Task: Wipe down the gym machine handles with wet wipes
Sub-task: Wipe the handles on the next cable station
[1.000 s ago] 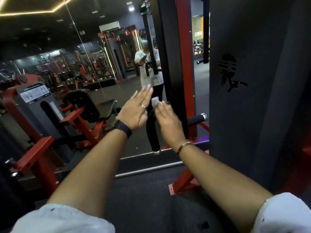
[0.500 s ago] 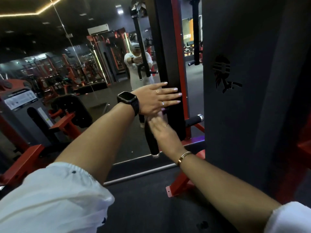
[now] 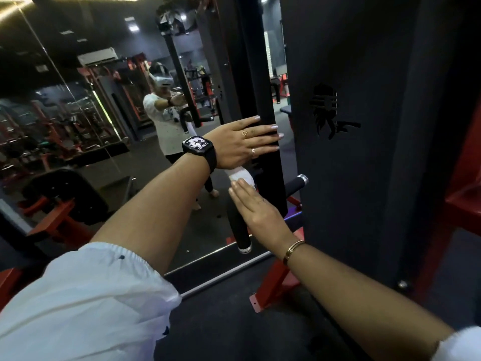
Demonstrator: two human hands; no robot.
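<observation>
White wipe (image 3: 240, 176) lies under my right hand's (image 3: 257, 207) straight fingers, on the handle (image 3: 240, 230). My left hand's (image 3: 240, 145) straight fingers press the post (image 3: 251, 74).

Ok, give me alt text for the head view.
A right hand presses a white wet wipe against a black machine handle, while the left hand rests flat on the black upright above. A wall mirror stands behind.

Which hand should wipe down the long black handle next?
The right hand. Its straight fingers press the white wet wipe against the black padded handle, so it likely only needs to slide down. The left hand rests flat on the black upright post above, with no wipe.
</observation>
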